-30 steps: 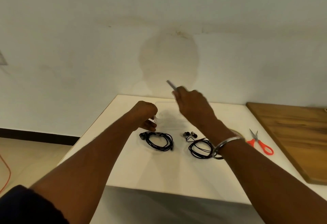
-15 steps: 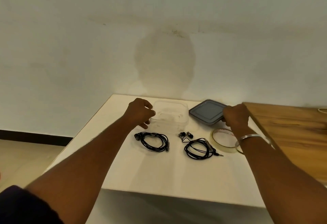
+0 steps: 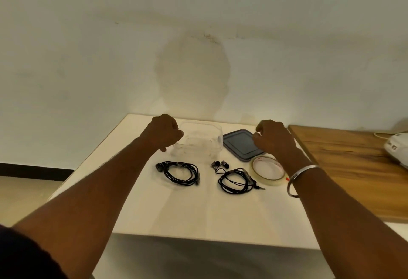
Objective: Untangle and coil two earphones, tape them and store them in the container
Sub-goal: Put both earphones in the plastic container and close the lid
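Two black wired earphones lie coiled on the white table [image 3: 187, 212]; left coil [image 3: 180, 172] and right coil [image 3: 237, 179] sit apart, just in front of the clear plastic container [image 3: 198, 140]; tape on them too small to tell. Container open and looks empty; its grey square lid [image 3: 241, 144] lies beside it; clear tape roll [image 3: 266, 171] near right coil. Left hand [image 3: 163, 132] loosely curled against the container's side, firm hold unclear; right hand [image 3: 273, 138] half-curled over the lid's edge, apparently holding nothing. Storing and closing remain, by my reading.
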